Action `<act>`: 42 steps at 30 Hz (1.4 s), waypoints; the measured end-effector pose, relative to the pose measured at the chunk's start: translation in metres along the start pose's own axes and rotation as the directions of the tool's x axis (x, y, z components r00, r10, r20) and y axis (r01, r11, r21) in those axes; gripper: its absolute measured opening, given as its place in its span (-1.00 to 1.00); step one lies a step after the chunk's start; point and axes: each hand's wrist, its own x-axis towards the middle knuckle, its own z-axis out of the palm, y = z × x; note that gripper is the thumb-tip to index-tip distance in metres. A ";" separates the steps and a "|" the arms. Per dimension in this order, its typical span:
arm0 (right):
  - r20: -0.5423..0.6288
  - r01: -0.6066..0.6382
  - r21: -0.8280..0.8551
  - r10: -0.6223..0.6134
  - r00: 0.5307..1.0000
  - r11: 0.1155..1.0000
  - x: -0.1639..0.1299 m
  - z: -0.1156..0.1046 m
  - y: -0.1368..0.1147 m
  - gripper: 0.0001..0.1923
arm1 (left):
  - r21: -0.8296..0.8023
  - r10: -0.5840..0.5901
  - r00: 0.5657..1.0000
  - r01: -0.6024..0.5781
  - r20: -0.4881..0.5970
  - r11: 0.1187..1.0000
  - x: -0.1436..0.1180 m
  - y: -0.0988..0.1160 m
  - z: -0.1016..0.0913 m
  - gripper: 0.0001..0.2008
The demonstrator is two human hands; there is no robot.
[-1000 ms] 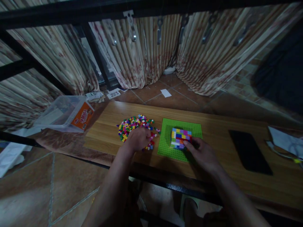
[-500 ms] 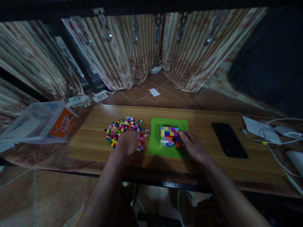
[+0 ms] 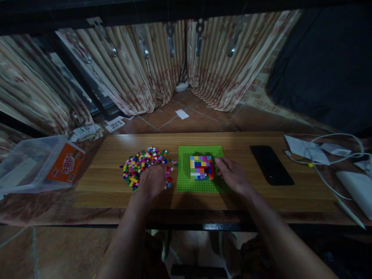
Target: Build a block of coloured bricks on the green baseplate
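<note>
A brown wooden table (image 3: 99, 170)
I see a heap of bricks (image 3: 139, 164), a green mat (image 3: 183, 159) and a black phone (image 3: 271, 164) lying on it.

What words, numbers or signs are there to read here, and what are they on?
"牛…": big white characters on the orange label of the clear box; the first looks like this, the rest are too blurred.
Smaller marks on that label: too small to read.
Black print on the white card on the floor: too blurred.
Loose bricks, black phone: no writing I can make out.
</note>
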 end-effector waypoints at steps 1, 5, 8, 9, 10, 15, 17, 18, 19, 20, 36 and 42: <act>-0.001 0.000 -0.004 0.000 1.000 1.000 0.000 0.000 -0.001 -0.55 | 0.004 -0.007 1.000 0.007 -0.007 1.000 0.001 0.001 0.000 -0.74; -0.008 0.008 -0.011 -0.008 1.000 1.000 -0.002 0.000 -0.002 -0.56 | 0.017 -0.012 1.000 0.012 -0.015 1.000 0.002 0.005 0.002 -0.71; -0.012 0.018 -0.019 -0.018 1.000 1.000 -0.002 -0.001 -0.002 -0.55 | 0.022 -0.035 0.999 0.035 -0.002 0.999 0.003 0.006 0.002 -0.70; -0.016 0.023 -0.025 -0.024 1.000 0.999 -0.001 -0.001 -0.002 -0.54 | 0.020 -0.044 0.999 0.044 0.000 0.999 0.003 0.005 0.002 -0.71; -0.023 0.029 -0.030 -0.030 0.999 0.999 -0.001 -0.001 -0.001 -0.54 | 0.015 -0.052 0.999 0.052 -0.001 0.999 0.003 0.004 0.002 -0.73; -0.174 0.163 0.017 -0.157 0.972 0.987 -0.006 0.002 -0.009 -0.63 | -0.262 0.003 0.998 -0.020 -0.067 0.965 0.006 0.001 -0.001 -0.79; -0.264 0.338 0.028 -0.319 0.910 0.941 -0.013 0.004 -0.016 -0.73 | -0.518 0.079 0.990 -0.128 -0.117 0.846 0.007 0.003 -0.003 -0.82; -0.274 0.430 0.023 -0.408 0.871 0.902 -0.016 0.006 -0.020 -0.78 | -0.636 0.114 0.985 -0.172 -0.131 0.752 0.007 0.005 -0.004 -0.83; -0.258 0.513 0.018 -0.491 0.832 0.858 -0.020 0.008 -0.024 -0.82 | -0.737 0.147 0.981 -0.191 -0.125 0.648 0.006 0.008 -0.005 -0.83; -0.221 0.580 0.017 -0.563 0.796 0.814 -0.024 0.010 -0.027 -0.85 | -0.818 0.180 0.979 -0.180 -0.095 0.546 0.006 0.012 -0.006 -0.82; -0.010 0.606 -0.042 -0.606 0.795 0.795 -0.031 -0.002 -0.023 -0.83 | -0.991 0.313 0.943 0.081 0.112 0.110 0.006 0.051 0.005 -0.70; -0.100 0.420 -0.079 -0.426 0.899 0.904 -0.017 -0.019 -0.009 -0.80 | -0.958 0.197 0.980 -0.047 0.009 0.282 0.017 0.045 0.013 -0.75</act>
